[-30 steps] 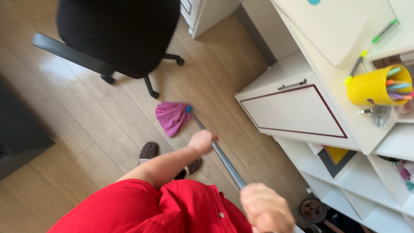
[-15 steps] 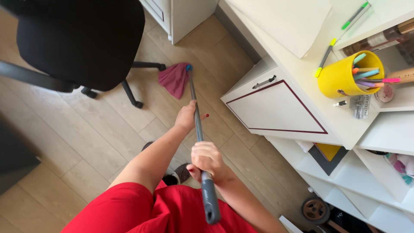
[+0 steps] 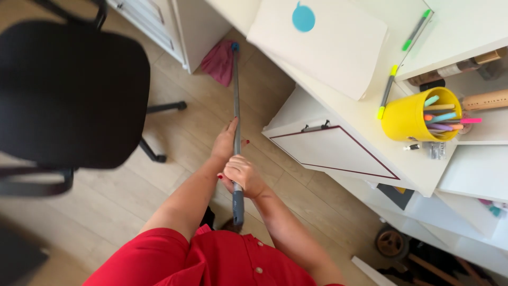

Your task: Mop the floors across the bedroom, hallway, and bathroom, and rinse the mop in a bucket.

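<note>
The wooden floor (image 3: 132, 212) carries the pink mop head (image 3: 219, 61) and a black office chair (image 3: 69, 95); the white bench (image 3: 370, 122) carries a yellow pen cup (image 3: 410, 119).

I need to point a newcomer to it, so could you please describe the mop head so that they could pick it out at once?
Start at the white desk and look below its far end, beside the white drawer cabinet. There, on the wooden floor, the mop head sits at the far tip of the grey pole. It is the only pink, floppy cloth there.
</note>
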